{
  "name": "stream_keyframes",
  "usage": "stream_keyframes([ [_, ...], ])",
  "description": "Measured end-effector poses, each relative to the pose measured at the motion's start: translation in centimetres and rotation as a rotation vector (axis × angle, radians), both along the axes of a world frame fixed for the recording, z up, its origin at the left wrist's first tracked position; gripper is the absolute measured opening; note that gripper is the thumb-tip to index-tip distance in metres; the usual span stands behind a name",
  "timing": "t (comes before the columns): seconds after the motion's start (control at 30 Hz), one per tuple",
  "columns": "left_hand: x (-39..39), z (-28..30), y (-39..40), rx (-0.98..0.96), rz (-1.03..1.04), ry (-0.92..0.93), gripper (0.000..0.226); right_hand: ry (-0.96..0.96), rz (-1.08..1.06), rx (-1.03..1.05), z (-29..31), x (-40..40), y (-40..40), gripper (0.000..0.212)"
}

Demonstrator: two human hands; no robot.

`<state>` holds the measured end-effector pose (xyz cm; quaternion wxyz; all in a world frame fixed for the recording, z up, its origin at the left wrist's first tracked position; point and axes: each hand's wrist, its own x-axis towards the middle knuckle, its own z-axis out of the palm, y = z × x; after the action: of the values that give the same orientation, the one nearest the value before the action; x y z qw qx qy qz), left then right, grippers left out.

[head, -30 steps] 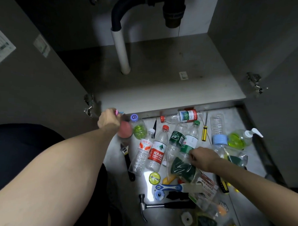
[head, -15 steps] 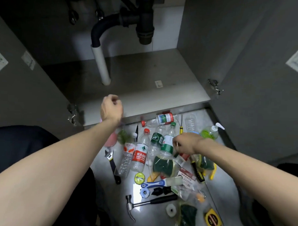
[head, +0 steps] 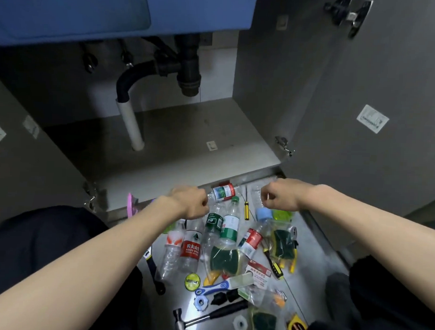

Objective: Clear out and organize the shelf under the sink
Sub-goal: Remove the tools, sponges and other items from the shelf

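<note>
1. The grey shelf floor under the sink (head: pixel 187 144) carries nothing but the white drain pipe (head: pixel 131 122) that passes through it; judged from this, the clearing step is complete and sorting is next.
2. The removed items lie on the floor directly in front of the shelf, grouped loosely: clear plastic bottles nearest the shelf edge, bagged green scouring sponges (head: pixel 224 259) behind them, and hand tools farthest from the shelf, including a steel claw hammer with black handle (head: pixel 206 317).
3. The left hand (head: pixel 190 203) is over the bottles just in front of the shelf edge, fingers curled under; whether it holds anything cannot be told.
4. The right hand (head: pixel 280 195) is level with it, fingers curled; any contents cannot be told.
5. Legible writing: the red-labelled clear bottle (head: pixel 191 248) reads "农夫山" with small Latin text beneath. The green labels are too blurred to read.
</note>
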<state>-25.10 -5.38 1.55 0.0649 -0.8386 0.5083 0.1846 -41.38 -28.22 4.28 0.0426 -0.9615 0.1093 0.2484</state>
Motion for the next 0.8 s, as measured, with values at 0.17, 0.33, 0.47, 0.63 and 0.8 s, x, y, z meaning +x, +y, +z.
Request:
stream_keyframes([
  [0.17,-1.7,-3.1,-1.4,0.061,-0.046,0.064,0.023,0.083,0.052,-0.075,-3.7,-1.6,0.8,0.028],
  [0.33,-3.8,-6.4,-2.4,0.080,-0.093,0.112,0.027,0.140,-0.038,-0.031,-8.5,-4.3,2.0,0.025],
  [0.47,-5.6,-9.6,-2.4,0.135,-0.128,0.176,0.033,0.196,-0.189,0.068,-12.9,-7.4,3.2,0.020],
  [0.63,-7.3,-14.0,-1.8,0.151,-0.115,0.227,0.059,0.216,-0.245,0.150,-16.4,-9.7,5.1,0.022],
  [0.8,-10.1,-18.2,0.5,0.069,0.032,0.290,0.066,0.079,-0.253,0.170,-17.8,-10.4,5.1,0.039],
])
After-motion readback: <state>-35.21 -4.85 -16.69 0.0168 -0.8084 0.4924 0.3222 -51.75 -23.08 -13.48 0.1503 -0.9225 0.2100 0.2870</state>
